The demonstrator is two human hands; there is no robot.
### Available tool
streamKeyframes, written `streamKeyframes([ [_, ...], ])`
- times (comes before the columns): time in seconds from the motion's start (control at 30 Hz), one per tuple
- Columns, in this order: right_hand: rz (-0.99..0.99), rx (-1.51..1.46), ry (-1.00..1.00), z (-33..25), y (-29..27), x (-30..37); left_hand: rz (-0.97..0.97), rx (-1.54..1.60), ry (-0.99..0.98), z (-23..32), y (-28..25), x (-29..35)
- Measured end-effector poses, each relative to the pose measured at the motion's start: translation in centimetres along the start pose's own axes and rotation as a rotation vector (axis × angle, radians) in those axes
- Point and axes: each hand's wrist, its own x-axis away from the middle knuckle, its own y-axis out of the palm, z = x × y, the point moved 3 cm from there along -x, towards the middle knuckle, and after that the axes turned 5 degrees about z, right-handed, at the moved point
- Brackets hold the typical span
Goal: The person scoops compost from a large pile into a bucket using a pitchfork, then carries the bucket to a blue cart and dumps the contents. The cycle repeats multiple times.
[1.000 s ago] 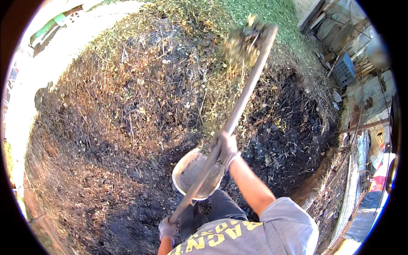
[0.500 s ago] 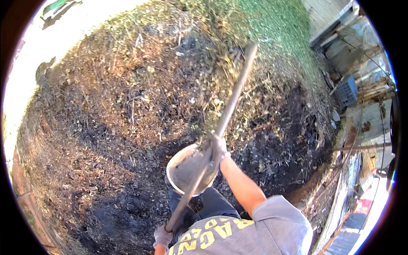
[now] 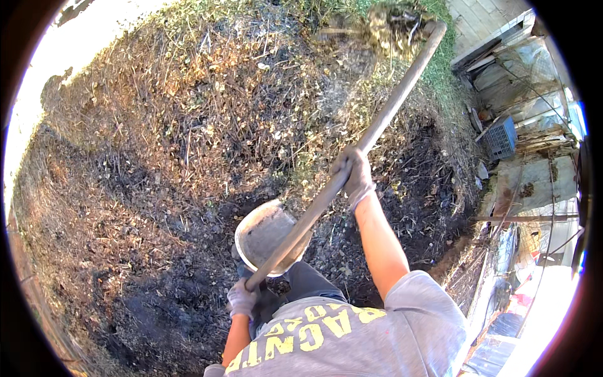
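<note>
Looking down from the head view, a long brown wooden tool handle (image 3: 352,163) was seen held diagonally. The gloved left hand (image 3: 242,298) was closed round its lower end; the gloved right hand (image 3: 353,176) was clamped at mid-shaft. The far end carried a clump of dry plant debris (image 3: 392,25). A round grey metal basin (image 3: 267,235) was noted beneath, on dark soil (image 3: 157,314).
</note>
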Motion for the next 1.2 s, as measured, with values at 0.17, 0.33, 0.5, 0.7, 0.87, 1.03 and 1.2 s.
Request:
streamKeyframes([
  [0.17,0.144,-0.022,0.146,4.2,-1.5,-5.6,-0.165,-0.122,-0.069,3.1,-1.7,1.4],
  [0.33,0.403,0.309,0.53,27.0,-4.5,4.1,-0.318,-0.123,-0.38,-16.1,-4.5,15.7],
  [0.5,0.485,0.185,0.588,29.6,-7.1,6.9,-0.14,-0.25,-0.218,-13.8,-6.4,17.8],
  [0.7,0.216,-0.187,0.222,10.0,-1.9,3.9,0.096,-0.108,0.012,-7.9,-3.3,5.0],
  [0.87,-0.11,-0.318,0.086,-1.3,-1.1,-2.1,0.089,0.038,0.131,2.2,-0.9,-1.1],
  [1.03,0.228,0.282,0.115,8.7,-1.8,-5.4,-0.28,-0.08,-0.039,0.6,-2.4,2.4],
  [1.2,0.409,0.199,0.619,31.3,-5.0,4.7,-0.274,-0.341,-0.397,-13.6,-7.1,16.1],
])
